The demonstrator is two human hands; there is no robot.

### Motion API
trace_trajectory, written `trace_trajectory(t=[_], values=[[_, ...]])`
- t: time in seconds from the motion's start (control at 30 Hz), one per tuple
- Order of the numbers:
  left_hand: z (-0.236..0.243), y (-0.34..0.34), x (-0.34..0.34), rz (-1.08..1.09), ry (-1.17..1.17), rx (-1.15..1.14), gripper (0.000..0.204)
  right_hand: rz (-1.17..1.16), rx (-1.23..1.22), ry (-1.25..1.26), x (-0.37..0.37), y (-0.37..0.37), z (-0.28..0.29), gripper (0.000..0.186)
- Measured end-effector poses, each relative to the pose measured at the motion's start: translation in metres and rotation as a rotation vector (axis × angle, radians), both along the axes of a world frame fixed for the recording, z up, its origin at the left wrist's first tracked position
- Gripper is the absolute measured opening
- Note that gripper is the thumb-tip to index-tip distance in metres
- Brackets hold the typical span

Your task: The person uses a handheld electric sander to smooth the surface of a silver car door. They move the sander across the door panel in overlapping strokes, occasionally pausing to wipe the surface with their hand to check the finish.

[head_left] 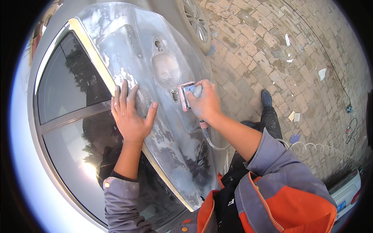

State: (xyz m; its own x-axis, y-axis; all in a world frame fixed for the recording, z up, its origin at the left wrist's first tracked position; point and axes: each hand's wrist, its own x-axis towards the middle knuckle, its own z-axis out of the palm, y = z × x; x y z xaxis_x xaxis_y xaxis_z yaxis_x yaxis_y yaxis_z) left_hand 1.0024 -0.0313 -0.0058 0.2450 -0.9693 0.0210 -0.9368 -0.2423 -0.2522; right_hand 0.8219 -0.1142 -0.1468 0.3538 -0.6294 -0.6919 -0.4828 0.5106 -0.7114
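My left hand lies flat on the sanded car door, fingers spread, close to the yellow masking tape along the window's lower edge. My right hand is wrapped round a small air sander with a pinkish pad. The pad's edge is at the door surface, just beside the lower of two ragged holes. A handle recess sits between those holes. From the sander an air hose curves down behind my right forearm. The door is patchy grey, white and bluish, with bare spots near my left fingertips.
Dark windows fill the left, with a wheel at the top. Brick paving lies to the right, with paper scraps, a purple disc and a coiled hose. A white car stands at lower right.
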Motion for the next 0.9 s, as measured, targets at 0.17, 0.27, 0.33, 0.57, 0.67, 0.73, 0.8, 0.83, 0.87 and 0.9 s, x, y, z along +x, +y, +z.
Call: trace_trajectory(t=[0.17, 0.27, 0.33, 0.57, 0.67, 0.73, 0.8, 0.83, 0.87, 0.9], values=[[0.002, -0.001, -0.001, 0.024, 0.017, 0.007, 0.077, 0.033, -0.006, 0.058, 0.005, 0.001, -0.008, 0.048], [0.002, -0.002, 0.001, 0.030, 0.026, 0.001, 0.076, 0.019, -0.014, 0.055, 0.011, -0.006, -0.014, 0.049], [0.002, -0.001, 0.000, 0.031, 0.035, 0.004, 0.076, 0.009, -0.002, 0.049, 0.014, -0.008, -0.015, 0.049], [0.004, -0.005, -0.001, 0.061, 0.025, 0.020, 0.075, -0.040, -0.073, -0.020, 0.007, 0.006, -0.003, 0.047], [0.005, -0.005, -0.002, 0.054, 0.027, 0.011, 0.076, -0.019, -0.042, -0.017, 0.009, 0.000, -0.006, 0.047], [0.005, -0.005, -0.002, 0.054, 0.026, 0.008, 0.076, -0.005, -0.004, -0.014, 0.010, -0.003, -0.007, 0.046], [0.004, -0.005, -0.002, 0.060, 0.025, 0.017, 0.076, 0.006, -0.006, -0.008, 0.010, -0.002, -0.007, 0.046], [0.004, -0.005, -0.001, 0.061, 0.026, 0.019, 0.076, 0.016, -0.030, -0.002, 0.010, -0.002, -0.007, 0.046], [0.005, -0.005, -0.001, 0.062, 0.027, 0.019, 0.076, 0.036, -0.099, 0.012, 0.009, 0.001, -0.005, 0.046], [0.005, -0.005, -0.001, 0.062, 0.028, 0.021, 0.077, 0.084, -0.090, 0.057, 0.010, 0.002, -0.005, 0.046]])
